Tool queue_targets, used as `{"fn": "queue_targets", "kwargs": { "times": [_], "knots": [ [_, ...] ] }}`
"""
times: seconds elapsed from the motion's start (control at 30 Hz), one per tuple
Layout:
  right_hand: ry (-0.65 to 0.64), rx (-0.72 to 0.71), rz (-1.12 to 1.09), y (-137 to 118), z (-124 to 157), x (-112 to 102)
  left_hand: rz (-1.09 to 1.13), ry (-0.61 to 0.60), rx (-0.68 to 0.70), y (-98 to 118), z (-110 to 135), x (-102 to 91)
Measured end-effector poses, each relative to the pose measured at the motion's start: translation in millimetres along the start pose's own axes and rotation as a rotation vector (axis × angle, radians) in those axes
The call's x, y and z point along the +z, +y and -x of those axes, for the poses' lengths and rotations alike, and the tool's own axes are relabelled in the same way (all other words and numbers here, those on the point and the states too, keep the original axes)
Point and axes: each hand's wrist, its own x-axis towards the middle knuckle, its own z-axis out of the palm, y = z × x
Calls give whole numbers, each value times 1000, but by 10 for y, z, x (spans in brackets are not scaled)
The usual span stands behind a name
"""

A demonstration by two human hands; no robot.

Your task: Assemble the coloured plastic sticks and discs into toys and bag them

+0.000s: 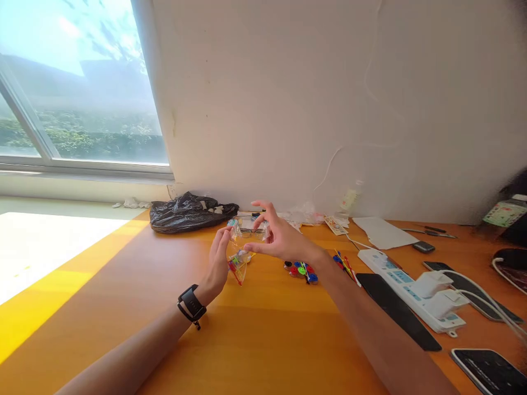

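both forearms reach forward over the orange table (pixel 267 334); the left hand (pixel 218 266) and right hand (pixel 280 238) pinch a small clear plastic bag (pixel 242 249) between them, remaining fingers loosely spread.

A crumpled black plastic bag (pixel 189 211) lies at the back of the orange wooden worktop (pixel 267 334), close to the white wall (pixel 329 82). A big window (pixel 74 82) lets sun fall across the left side. On the right is a long white power strip (pixel 393 274) with white chargers (pixel 432 285) plugged in. A dark phone (pixel 397 310) lies just beside it, and another phone (pixel 489 370) sits near the corner. A white sheet of paper (pixel 382 231) lies by the wall.
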Motion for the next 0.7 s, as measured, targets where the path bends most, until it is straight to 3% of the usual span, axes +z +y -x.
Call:
{"fn": "queue_targets", "kwargs": {
  "times": [0.2,0.37,0.57,0.7],
  "knots": [
    [-197,-64,84,73,15,-127,-47,51,-19,-3,20,22],
    [-133,-65,126,77,37,-298,-33,6,3,-15,18,20],
    [-301,-113,201,95,72,-387,70,-154,-65,-14,36,18],
    [-252,-122,176,86,48,-371,24,-149,-20,-14,8,-4]
  ]
}}
